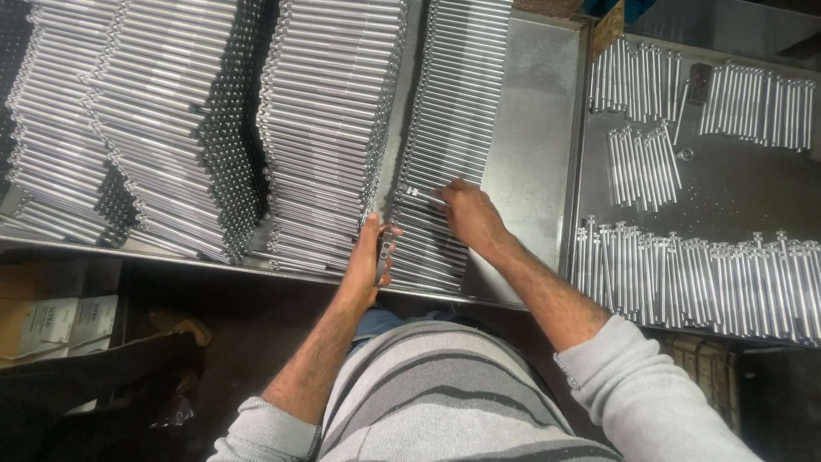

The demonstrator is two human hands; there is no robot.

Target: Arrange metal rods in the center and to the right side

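My left hand (369,261) is closed around a small dark metal tool (385,254) at the near edge of a metal tray (530,154). My right hand (469,214) rests on a flat row of long silver metal rods (445,128) laid side by side in the tray. Its fingertips pinch the end of one rod near the row's middle. Both forearms reach out from grey striped sleeves.
Tall stacks of the same rods (325,128) fill the tray's left side, with more stacks (162,128) farther left. A second tray (735,188) on the right holds groups of shorter rods (693,282). Cardboard boxes (51,321) sit lower left, near a sandalled foot (192,329).
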